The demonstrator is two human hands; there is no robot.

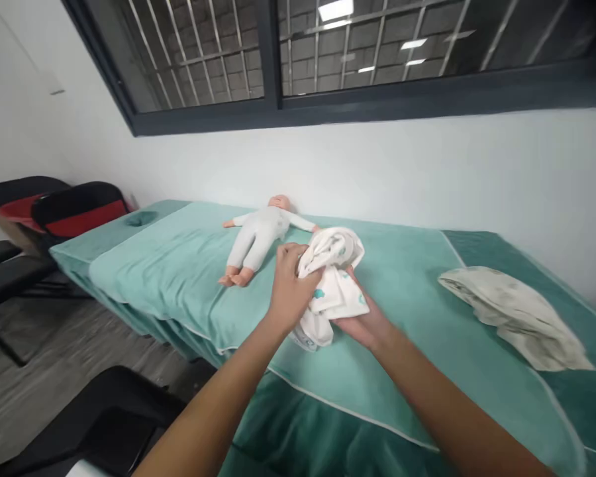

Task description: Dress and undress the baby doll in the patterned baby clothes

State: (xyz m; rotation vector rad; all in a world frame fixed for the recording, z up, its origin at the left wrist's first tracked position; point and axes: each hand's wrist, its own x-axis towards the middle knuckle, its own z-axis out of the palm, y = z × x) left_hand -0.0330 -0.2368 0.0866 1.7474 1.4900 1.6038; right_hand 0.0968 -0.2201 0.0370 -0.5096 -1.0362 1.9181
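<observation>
A white cloth [335,291] with small teal prints is bunched up between my two hands, above the green-covered bed. My left hand [293,281] grips its left side, fingers curled into the folds. From below and the right, my right hand [360,321] holds the same cloth, most of its fingers hidden behind it. Just beyond and to the left, a baby doll [261,232] in a pale grey-white outfit lies on its back, head toward the wall and feet toward me. Whether the cloth is a garment or a wrap, I cannot tell.
A crumpled off-white cloth [516,315] lies at the right of the green bed cover [179,258]. Black chairs with red [87,212] stand at the left, and a black seat [109,417] is near me at lower left. A barred window [273,59] is above the bed.
</observation>
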